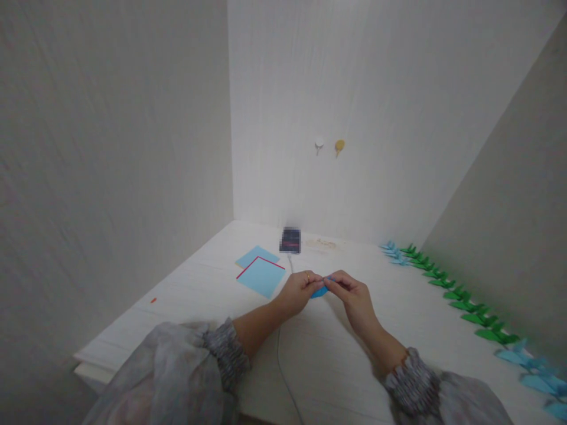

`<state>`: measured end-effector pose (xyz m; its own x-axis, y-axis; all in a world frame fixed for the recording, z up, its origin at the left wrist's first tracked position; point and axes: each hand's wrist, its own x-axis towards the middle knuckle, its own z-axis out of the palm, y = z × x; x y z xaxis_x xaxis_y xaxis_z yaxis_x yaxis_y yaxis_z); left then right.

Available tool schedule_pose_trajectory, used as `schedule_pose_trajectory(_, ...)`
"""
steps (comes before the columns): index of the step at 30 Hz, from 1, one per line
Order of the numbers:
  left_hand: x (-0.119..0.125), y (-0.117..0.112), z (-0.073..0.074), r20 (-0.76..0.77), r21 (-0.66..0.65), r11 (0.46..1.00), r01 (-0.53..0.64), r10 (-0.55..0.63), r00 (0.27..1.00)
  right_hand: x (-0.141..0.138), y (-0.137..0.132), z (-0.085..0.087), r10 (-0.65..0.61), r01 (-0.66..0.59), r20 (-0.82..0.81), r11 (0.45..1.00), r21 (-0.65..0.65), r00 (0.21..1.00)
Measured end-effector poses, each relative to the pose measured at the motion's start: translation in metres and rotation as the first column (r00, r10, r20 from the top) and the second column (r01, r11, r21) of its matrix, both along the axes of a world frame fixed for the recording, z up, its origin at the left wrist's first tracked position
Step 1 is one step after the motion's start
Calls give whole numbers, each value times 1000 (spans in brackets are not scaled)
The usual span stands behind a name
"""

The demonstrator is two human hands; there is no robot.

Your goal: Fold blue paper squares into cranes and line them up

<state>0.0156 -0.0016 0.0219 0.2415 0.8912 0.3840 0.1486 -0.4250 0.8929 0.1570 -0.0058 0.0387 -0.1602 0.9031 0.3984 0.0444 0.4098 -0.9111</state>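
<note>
A small piece of folded blue paper (319,292) is held up between my two hands over the white table. My left hand (297,293) pinches it from the left, a ring on one finger. From the other side my right hand (354,295) pinches its upper edge, fingertips almost touching those of the left. Fingers cover much of the paper, so its full shape is hidden. Left of my hands lie flat light blue paper squares (261,277), with a red edge showing along two sides of the stack.
Along the right side runs a row of folded green paper pieces (460,300), with light blue folded pieces (538,378) at both ends. A dark blurred object (290,241) and a cable (283,372) lie on the table (199,307). Two hooks (339,145) are on the back wall.
</note>
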Motion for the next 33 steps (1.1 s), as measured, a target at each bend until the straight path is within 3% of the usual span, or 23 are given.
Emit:
schedule_pose_trajectory(6, 0, -7, 10, -93, 97, 995, 4, 5, 996, -2, -1, 1, -12, 12, -43, 1000, 4, 999)
schedule_pose_trajectory(13, 3, -8, 9, 105, -94, 996, 6, 4, 994, -3, -3, 3, -39, 39, -64, 999, -11, 997)
schedule_pose_trajectory(27, 5, -6, 8, 202, -161, 987, -31, 63, 977, -6, -3, -2, -47, 46, -111, 999, -17, 993)
schedule_pose_trajectory(33, 5, -6, 8, 231, -187, 982, 4, 40, 972, -6, 0, -5, 26, -46, -186, 993, -108, 982)
